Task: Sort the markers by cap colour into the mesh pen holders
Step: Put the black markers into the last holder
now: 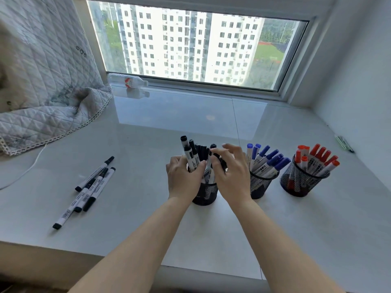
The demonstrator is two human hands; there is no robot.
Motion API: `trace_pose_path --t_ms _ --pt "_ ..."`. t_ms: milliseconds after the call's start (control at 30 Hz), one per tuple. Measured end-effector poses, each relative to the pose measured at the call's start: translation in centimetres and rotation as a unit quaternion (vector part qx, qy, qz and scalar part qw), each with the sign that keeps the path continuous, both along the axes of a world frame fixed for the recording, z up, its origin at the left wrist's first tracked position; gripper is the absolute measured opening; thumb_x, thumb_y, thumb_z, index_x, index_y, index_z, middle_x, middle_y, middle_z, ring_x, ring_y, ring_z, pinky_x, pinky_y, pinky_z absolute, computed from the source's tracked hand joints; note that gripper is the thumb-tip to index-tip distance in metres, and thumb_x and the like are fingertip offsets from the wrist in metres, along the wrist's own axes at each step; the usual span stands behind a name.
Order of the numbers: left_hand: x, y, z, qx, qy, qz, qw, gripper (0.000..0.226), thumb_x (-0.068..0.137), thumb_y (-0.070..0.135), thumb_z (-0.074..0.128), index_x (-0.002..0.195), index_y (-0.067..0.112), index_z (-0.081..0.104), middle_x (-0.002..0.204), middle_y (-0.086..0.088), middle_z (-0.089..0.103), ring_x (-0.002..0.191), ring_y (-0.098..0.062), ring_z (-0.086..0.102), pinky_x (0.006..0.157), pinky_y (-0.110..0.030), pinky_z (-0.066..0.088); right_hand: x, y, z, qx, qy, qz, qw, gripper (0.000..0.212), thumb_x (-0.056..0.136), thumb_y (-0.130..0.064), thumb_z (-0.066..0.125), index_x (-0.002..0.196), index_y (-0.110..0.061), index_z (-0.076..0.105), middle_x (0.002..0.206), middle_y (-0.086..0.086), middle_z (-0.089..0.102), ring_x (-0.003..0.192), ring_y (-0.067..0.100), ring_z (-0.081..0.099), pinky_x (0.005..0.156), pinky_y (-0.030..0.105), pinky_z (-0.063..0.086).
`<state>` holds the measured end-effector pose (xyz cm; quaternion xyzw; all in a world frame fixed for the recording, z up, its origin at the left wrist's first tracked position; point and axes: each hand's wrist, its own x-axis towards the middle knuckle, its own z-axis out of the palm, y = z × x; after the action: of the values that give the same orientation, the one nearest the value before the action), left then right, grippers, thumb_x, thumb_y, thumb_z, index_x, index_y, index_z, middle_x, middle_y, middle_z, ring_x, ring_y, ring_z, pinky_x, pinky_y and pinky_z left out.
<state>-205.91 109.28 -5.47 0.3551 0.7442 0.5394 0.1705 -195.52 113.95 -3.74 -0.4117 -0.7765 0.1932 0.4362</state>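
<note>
Well out to the left of both hands, four slim white black-capped markers (88, 188) lie loose on the glossy pale sill, not yet sorted. The left hand (183, 178) curls round the standing black-capped markers (191, 154) in the black mesh cylinder holder (206, 194), and the right hand (229, 174) pinches one among them; steadying the bundle while seating it straight should stop the smooth plastic barrels splaying. Right of the right hand stand the blue-capped markers' mesh holder (259, 187) and the red-capped markers' mesh holder (300, 182), both full.

Glossy pale tabletop (190, 115) below wide window (190, 45); daylight, white apartment blocks outside. Quilted blanket (46, 81) at left, white walls.
</note>
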Motion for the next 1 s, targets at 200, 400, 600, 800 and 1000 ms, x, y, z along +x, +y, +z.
trace_pose_path --t_ms 200,400,600,800,1000 --pt "-0.2 -0.3 2.6 0.103 -0.038 0.009 0.994 0.024 0.079 0.028 0.066 0.083 0.036 0.043 0.085 0.014 0.055 0.085 -0.013 0.057 0.069 -0.020 0.040 0.2 -0.5 0.9 -0.063 0.029 0.048 0.996 0.022 0.094 -0.026 0.047 0.104 -0.020 0.066 0.114 -0.003 0.057 0.104 0.015 0.055 0.084 0.031 0.044" --pt "-0.8 -0.7 3.4 0.084 0.103 -0.062 0.989 0.038 0.086 0.021 0.056 0.119 0.039 0.047 0.092 0.010 0.059 0.082 -0.013 0.060 0.071 -0.025 0.049 0.3 -0.8 1.3 -0.077 0.019 0.054 0.995 0.025 0.096 -0.020 0.041 0.107 -0.019 0.064 0.113 -0.004 0.057 0.107 0.016 0.052 0.087 0.031 0.042" --pt "-0.7 -1.4 2.0 0.015 0.217 -0.055 0.974 0.016 0.090 0.023 0.053 0.099 0.019 0.066 0.100 0.001 0.062 0.094 -0.021 0.057 0.076 -0.029 0.044 0.5 -0.8 1.3 -0.073 -0.033 0.041 0.996 0.028 0.097 -0.025 0.038 0.108 -0.018 0.063 0.119 -0.005 0.055 0.110 0.017 0.049 0.086 0.028 0.039" --pt "-1.0 -2.1 2.2 0.007 0.200 -0.081 0.976 0.026 0.096 0.029 0.044 0.106 0.018 0.065 0.105 -0.002 0.054 0.103 -0.022 0.052 0.086 -0.034 0.044 0.8 -0.8 1.6 -0.070 -0.088 0.018 0.993 0.029 0.097 -0.028 0.038 0.111 -0.018 0.061 0.121 0.000 0.053 0.112 0.022 0.044 0.092 0.029 0.033" --pt "-2.4 -5.0 1.9 0.062 0.159 -0.026 0.985 0.027 0.097 0.030 0.038 0.104 0.020 0.062 0.101 0.005 0.052 0.093 -0.013 0.054 0.074 -0.022 0.036 -1.4 -3.8 3.3 0.117 -0.023 -0.034 0.992 0.027 0.089 -0.025 0.043 0.094 -0.010 0.064 0.102 0.007 0.061 0.097 0.028 0.051 0.082 0.036 0.038"
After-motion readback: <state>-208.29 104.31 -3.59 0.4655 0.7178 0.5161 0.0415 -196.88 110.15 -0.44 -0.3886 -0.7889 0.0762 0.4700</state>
